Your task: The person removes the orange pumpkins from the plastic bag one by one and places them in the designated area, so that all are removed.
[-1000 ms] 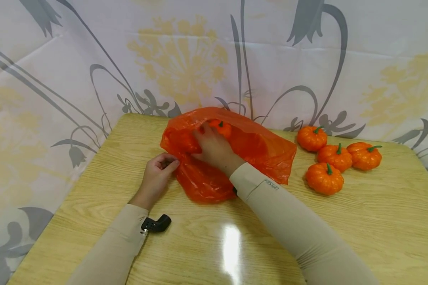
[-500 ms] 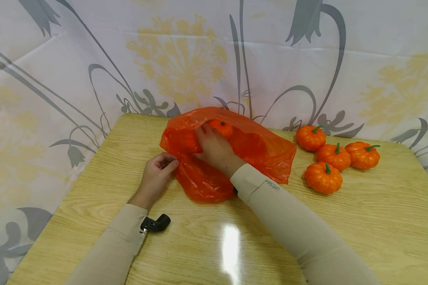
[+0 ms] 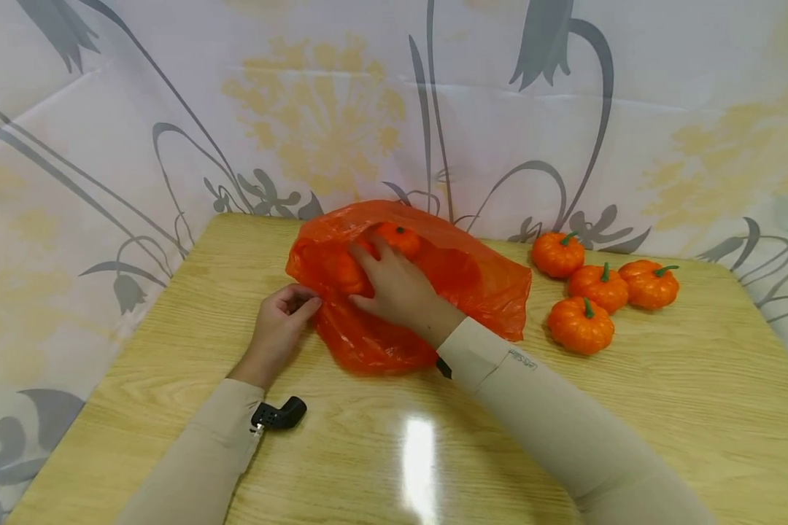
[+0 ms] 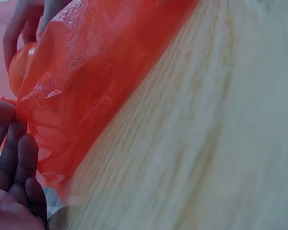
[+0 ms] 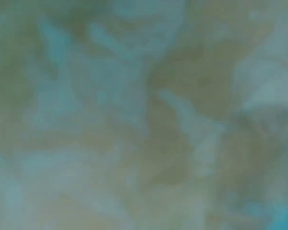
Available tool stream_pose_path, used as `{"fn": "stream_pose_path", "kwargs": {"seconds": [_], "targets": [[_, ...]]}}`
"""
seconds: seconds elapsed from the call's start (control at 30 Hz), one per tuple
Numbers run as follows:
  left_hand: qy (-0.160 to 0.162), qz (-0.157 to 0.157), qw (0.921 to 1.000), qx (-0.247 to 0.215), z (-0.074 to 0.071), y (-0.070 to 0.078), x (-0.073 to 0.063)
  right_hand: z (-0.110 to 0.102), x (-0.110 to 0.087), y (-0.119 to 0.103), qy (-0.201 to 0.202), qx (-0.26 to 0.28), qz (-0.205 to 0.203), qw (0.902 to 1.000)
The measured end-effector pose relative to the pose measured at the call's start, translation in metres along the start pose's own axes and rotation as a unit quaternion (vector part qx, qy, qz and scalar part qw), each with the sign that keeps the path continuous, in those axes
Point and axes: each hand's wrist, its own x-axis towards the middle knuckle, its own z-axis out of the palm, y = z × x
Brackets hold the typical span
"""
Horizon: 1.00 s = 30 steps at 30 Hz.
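Note:
An orange plastic bag [image 3: 499, 299] lies on its side on the table, its mouth toward the left. My left hand [image 3: 279, 317] pinches the edge of that mouth between thumb and forefinger, as the left wrist view also shows. Reaching into the mouth, my right hand [image 3: 400, 292] has thumb and fingers spread beside a small orange pumpkin [image 3: 343, 271]. Behind the fingers, another pumpkin [image 3: 403, 242] with a dark stem sits in the bag. The left wrist view shows the right fingers [image 4: 14, 40] at a pumpkin [image 4: 20, 67], partly hidden by plastic. The right wrist view is blurred.
To the right of the bag stand several orange pumpkins with green stems, the nearest pumpkin [image 3: 581, 326] toward the front. The wooden table [image 3: 341, 452] meets a flowered cloth [image 3: 328, 109] at the back. A black wrist device [image 3: 281, 413] sits at the left cuff.
My right hand has drawn back slightly to the right, its thumb and fingers spread wider apart. My left hand keeps its pinch on the bag. The head view has shifted a little.

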Motion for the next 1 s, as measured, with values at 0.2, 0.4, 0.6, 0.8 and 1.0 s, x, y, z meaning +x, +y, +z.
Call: {"fn": "stream_pose_path", "kwargs": {"seconds": [0.2,0.4,0.6,0.8,1.0], "targets": [[0.0,0.002,1.0,-0.002,0.001,0.0,0.001,-0.004,-0.011,0.001,0.024,0.03,0.003,0.9993],[-0.001,0.0,1.0,0.005,0.001,-0.001,-0.001,-0.009,-0.024,0.001,0.037,0.057,-0.004,0.9977],[-0.002,0.001,1.0,0.008,0.003,0.001,-0.001,-0.014,-0.043,0.002,0.074,0.074,-0.017,0.9944],[0.0,-0.001,0.9999,0.014,0.001,0.001,-0.001,-0.016,-0.057,0.002,0.09,0.091,-0.031,0.9913],[-0.005,-0.004,0.9998,0.018,0.0,0.001,-0.002,-0.019,-0.071,0.006,0.091,0.104,-0.03,0.99]]}}
